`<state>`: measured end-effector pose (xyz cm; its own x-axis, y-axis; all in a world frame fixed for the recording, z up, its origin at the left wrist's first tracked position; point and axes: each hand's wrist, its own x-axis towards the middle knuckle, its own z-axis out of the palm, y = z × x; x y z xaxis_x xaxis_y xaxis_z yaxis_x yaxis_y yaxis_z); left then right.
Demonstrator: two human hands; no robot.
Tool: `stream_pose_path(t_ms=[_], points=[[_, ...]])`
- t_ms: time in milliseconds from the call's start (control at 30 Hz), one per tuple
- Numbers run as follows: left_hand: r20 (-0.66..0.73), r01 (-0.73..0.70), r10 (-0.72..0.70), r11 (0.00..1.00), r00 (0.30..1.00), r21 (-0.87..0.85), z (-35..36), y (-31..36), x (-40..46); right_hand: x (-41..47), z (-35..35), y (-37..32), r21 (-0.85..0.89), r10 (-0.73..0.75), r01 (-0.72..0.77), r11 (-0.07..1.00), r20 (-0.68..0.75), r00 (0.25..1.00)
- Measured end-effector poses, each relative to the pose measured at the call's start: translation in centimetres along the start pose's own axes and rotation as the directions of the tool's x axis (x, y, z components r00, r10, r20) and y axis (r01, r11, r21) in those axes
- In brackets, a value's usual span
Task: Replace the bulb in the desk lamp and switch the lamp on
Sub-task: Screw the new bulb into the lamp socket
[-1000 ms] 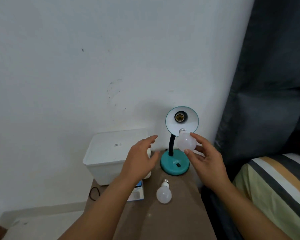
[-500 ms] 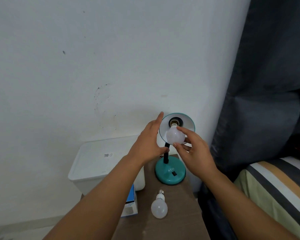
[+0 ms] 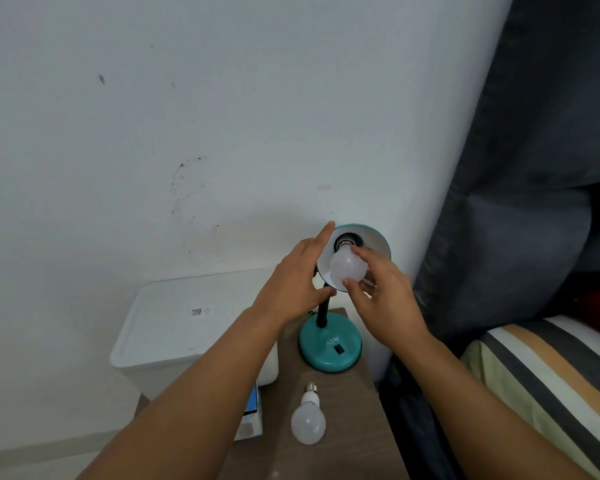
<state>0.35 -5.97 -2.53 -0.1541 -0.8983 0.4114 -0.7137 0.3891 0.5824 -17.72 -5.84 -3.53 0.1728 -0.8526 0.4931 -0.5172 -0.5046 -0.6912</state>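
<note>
A teal desk lamp stands on the brown table, with its round base [image 3: 329, 346] and a black switch on it. Its shade [image 3: 374, 242] faces me. My right hand [image 3: 383, 299] holds a white bulb [image 3: 347, 266] by its globe, with the metal screw end at the mouth of the socket. My left hand [image 3: 297, 284] grips the left rim of the shade, thumb below and index finger along the edge. A second white bulb [image 3: 308, 419] lies loose on the table in front of the lamp base.
A white lidded bin [image 3: 184, 327] stands left of the lamp against the white wall. A small blue and white box [image 3: 252, 415] lies at its foot. A dark curtain [image 3: 534, 168] and a striped bed cover [image 3: 551, 375] fill the right side.
My right hand raised the bulb from beside the lamp neck up into the shade, to the socket. My left hand moved from above the bin to the shade's rim.
</note>
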Motion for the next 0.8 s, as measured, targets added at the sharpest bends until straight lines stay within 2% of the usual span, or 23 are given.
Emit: stream_pose_path(t_ms=[167,400,567,800], points=[[0.031,-0.05,0.05,0.999,0.998,-0.009,-0.5,-0.4,0.5,0.2,0.3,-0.3,-0.054,-0.066,0.066,0.996,0.004,0.998],[0.055,-0.073,0.075,0.997,0.996,-0.039,-0.7,-0.3,0.6,0.0,0.3,-0.6,-0.239,-0.059,0.068,0.969,0.043,0.997],[0.052,-0.054,0.058,0.996,0.997,-0.073,-0.7,-0.2,0.7,0.1,0.1,-1.0,-0.391,-0.078,0.072,0.917,0.0,0.997],[0.055,-0.03,0.035,0.995,0.998,-0.094,-0.7,0.0,0.6,0.4,0.1,-0.8,-0.35,-0.114,0.083,0.933,-0.068,0.991]])
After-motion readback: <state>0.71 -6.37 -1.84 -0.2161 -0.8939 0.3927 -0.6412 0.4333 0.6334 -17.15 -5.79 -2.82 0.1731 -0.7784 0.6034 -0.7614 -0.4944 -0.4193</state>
